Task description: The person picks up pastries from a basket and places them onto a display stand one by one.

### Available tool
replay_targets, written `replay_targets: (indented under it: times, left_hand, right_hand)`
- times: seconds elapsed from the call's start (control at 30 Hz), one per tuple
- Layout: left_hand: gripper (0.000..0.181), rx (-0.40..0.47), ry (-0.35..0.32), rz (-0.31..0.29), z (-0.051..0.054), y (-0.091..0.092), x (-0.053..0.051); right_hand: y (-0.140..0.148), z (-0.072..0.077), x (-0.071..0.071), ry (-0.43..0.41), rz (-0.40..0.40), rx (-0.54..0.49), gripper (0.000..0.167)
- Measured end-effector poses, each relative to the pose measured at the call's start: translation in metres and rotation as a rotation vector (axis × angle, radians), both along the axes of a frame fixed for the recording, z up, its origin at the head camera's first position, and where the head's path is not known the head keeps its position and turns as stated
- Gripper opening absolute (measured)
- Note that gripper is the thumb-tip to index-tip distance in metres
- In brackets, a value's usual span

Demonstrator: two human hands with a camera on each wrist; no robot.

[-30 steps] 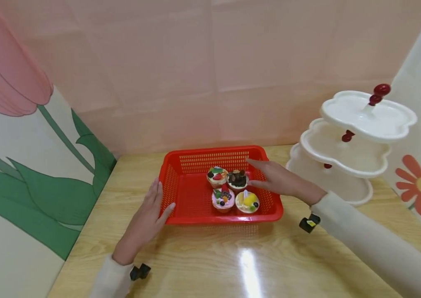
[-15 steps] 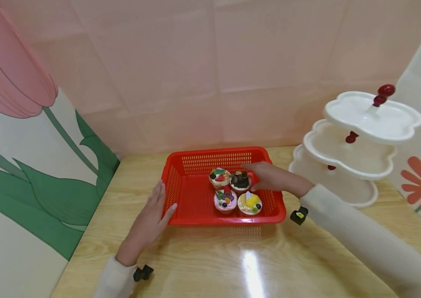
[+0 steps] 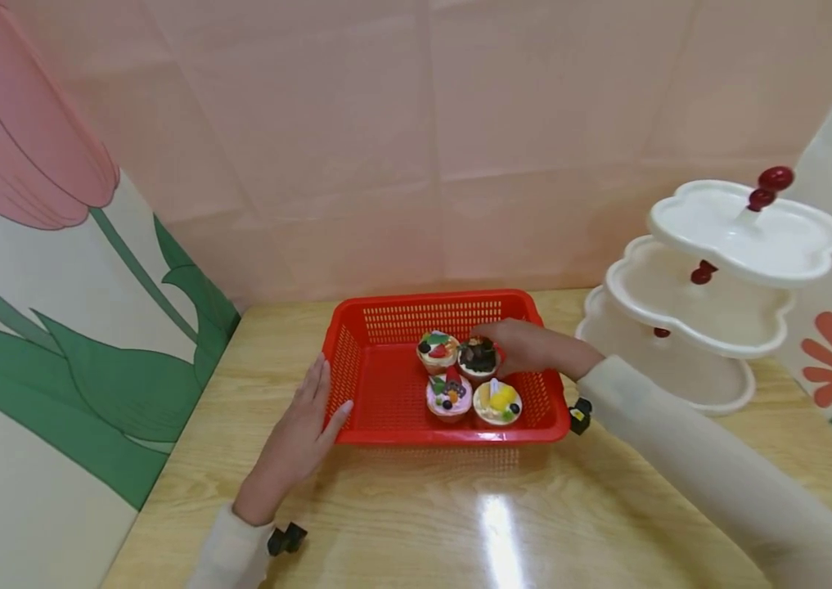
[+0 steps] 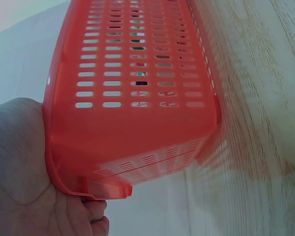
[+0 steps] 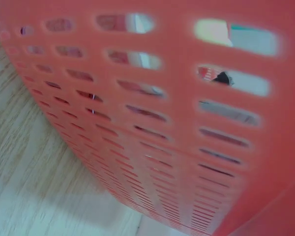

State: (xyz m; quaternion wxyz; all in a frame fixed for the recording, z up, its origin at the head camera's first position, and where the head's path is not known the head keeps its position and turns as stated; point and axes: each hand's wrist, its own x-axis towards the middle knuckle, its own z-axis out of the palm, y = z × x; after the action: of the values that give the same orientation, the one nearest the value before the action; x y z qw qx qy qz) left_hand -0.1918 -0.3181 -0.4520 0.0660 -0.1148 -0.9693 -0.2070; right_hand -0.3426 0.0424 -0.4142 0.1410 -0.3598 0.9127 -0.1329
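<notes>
In the head view, the base of the chocolate cupcake is hidden, its right edge is covered by the right hand, and both sleeves are cut off by the frame. Dark pieces are piled on pale cream; the cupcake is set in the right half of the red basket, behind a pink cupcake and a yellow-topped cupcake, beside a fruit cupcake. It is enclosed by the right grip, thumb and fingers curled around it. The basket's left rim is touched by the left hand, fingers extended. A tiered stand is placed rightward on the table. In the left wrist view, contents are glimpsed only through slots. In the right wrist view, the grip is obscured by the basket's wall and cannot be made out.
</notes>
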Motion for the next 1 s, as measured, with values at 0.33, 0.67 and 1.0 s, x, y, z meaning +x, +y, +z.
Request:
replay_targets:
  times: [0.33,0.67,1.0]
  left_hand:
    - [0.075,0.005,-0.015,0.003,0.0006,0.0013,-0.0001]
    - [0.079,0.005,-0.014,0.010,-0.0009,0.0008,0.0001]
    - [0.077,0.010,-0.014,0.017,-0.0018,0.0010,0.0001]
  right_hand:
    - [-0.0015,-0.0057,-0.0027,0.027,-0.018,0.081,0.072]
    - [-0.0015,-0.0070,-0.0024,0.058,-0.016,0.010,0.068]
    - [0.0008,-0.0075,-0.0014,0.067,-0.036,-0.134,0.067]
